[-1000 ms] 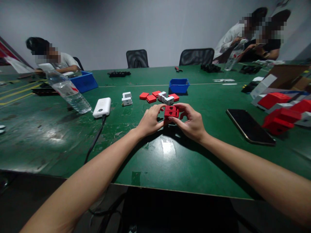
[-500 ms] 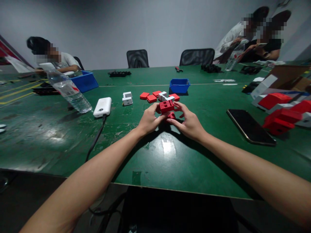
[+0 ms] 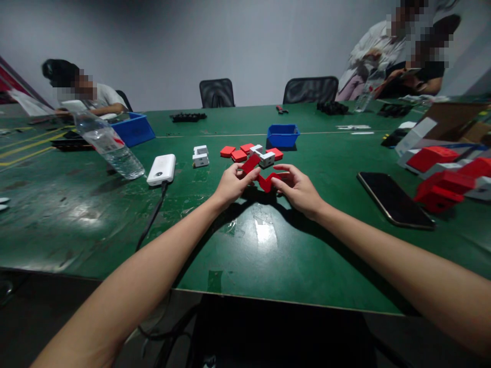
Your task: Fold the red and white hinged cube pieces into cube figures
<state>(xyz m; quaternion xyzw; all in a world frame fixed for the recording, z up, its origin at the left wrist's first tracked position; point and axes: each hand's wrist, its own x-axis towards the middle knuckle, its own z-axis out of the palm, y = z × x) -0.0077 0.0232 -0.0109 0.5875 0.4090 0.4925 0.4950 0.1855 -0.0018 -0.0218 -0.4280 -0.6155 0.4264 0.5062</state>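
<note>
My left hand (image 3: 231,184) pinches a flat red plastic piece (image 3: 250,163) tilted upward. My right hand (image 3: 298,189) grips a second red piece (image 3: 269,180) with an angled, V-like shape, close beside the first. Both pieces hover just above the green table (image 3: 245,245). Behind them lie several loose red caps (image 3: 233,152) and white-and-grey housings (image 3: 264,156).
A small blue bin (image 3: 283,135) stands behind the parts. A white power bank (image 3: 161,169) with a cable and a water bottle (image 3: 107,143) lie to the left, a black phone (image 3: 394,198) and red-white boxes (image 3: 441,176) to the right. Other people sit at the far corners.
The red block held between both hands has come apart into two pieces, one in each hand, and the hands have drawn slightly apart.
</note>
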